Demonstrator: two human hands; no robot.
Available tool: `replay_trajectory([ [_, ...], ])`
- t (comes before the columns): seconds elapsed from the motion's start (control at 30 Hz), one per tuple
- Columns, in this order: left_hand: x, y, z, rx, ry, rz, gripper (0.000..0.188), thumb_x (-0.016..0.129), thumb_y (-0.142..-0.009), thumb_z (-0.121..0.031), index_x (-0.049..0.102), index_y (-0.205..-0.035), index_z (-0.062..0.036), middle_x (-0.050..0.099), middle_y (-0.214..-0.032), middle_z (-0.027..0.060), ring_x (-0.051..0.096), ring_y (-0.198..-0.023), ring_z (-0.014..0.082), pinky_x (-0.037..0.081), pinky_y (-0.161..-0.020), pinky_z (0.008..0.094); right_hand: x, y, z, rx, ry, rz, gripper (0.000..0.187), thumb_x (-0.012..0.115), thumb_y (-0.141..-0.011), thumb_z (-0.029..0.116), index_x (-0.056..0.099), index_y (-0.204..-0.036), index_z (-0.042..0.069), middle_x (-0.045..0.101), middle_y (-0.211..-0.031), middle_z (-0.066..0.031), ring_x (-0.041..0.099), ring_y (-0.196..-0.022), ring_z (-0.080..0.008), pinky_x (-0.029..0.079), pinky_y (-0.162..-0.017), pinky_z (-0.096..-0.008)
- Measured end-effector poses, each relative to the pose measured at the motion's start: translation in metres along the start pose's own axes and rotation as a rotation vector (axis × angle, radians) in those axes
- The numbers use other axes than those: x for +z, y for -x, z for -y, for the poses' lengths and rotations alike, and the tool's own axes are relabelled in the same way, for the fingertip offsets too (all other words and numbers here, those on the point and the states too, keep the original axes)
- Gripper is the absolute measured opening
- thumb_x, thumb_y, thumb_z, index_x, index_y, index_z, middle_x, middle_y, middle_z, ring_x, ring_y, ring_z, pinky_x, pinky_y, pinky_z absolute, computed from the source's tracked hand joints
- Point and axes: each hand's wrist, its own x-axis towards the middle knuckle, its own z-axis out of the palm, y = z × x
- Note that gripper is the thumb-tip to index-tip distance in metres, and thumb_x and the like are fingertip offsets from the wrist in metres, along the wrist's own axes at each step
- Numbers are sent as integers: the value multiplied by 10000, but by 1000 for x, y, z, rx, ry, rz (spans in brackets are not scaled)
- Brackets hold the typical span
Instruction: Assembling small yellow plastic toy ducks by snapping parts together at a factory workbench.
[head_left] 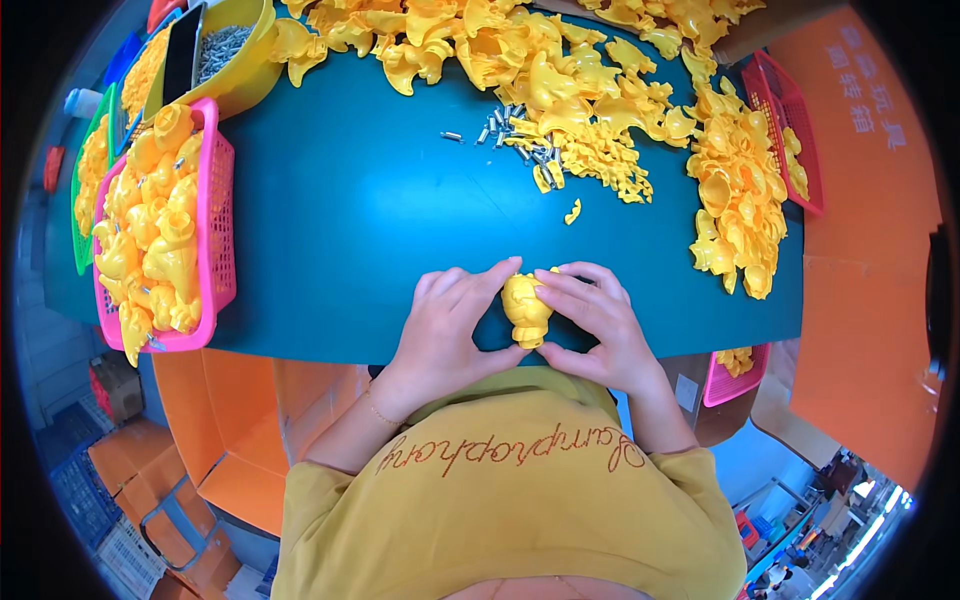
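Note:
A small yellow plastic toy figure [525, 310] is held between my two hands at the table's near edge. My left hand [450, 320] curves round its left side, the index fingertip by the top and the thumb by the bottom. From the other side my right hand [600, 325] grips it, fingers over the upper right and thumb at the lower end. Beyond my hands lie small yellow plastic pieces [605, 160] and short silver metal cylinders [540, 153]. One loose yellow piece [573, 212] sits a little nearer.
Yellow shell halves [560, 85] are heaped along the far side, with more shells [740, 190] at the right. A pink basket [222, 220] of yellow parts stands at the left, near a yellow bowl [262, 60] of screws and a phone [183, 52]. An orange box [870, 260] is at far right.

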Motion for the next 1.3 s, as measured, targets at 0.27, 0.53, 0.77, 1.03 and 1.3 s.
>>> replay_trajectory([
  [0.27, 7, 0, 11, 62, -2, -42, 844, 933, -729, -369, 586, -1476, -187, 700, -1162, 10, 627, -1009, 221, 435, -933, 392, -3, -4, 9, 26, 133, -13, 690, 796, -758, 162, 646, -1431, 131, 587, -1482, -102, 574, -1285, -350, 480, -1059, -459],
  [0.53, 0, -5, 5, -6, 63, -102, 776, 972, -647, -374, 684, -1327, -138, 685, -966, 14, 590, -840, 229, 449, -811, 359, 0, 2, 12, 90, -264, -39, 725, 835, -776, 107, 601, -1461, 61, 650, -1388, -173, 639, -1275, -342, 519, -1069, -433],
  [0.77, -2, -8, 0, 39, 10, -250, 782, 1006, -593, -428, 698, -1241, -117, 663, -978, 34, 612, -885, 185, 503, -817, 342, 16, 9, 5, 31, -292, -165, 665, 869, -820, 79, 608, -1428, 14, 655, -1378, -188, 649, -1282, -327, 540, -1056, -410],
  [1.03, 5, 2, 0, -86, 613, -9, 844, 1006, -670, -241, 591, -1378, -41, 684, -1333, 156, 670, -1232, 248, 547, -1036, 380, 29, 15, 14, 281, -852, -235, 577, 831, -912, 149, 611, -1436, 48, 684, -1294, -117, 676, -1200, -220, 558, -997, -345],
  [1.3, 8, 10, 0, -120, 716, -31, 669, 919, -783, -55, 622, -1381, -26, 669, -1378, 152, 661, -1240, 240, 548, -1032, 364, 27, 15, 16, 165, -521, -247, 511, 765, -975, 167, 601, -1446, 58, 680, -1272, -114, 664, -1033, -187, 537, -843, -290],
])
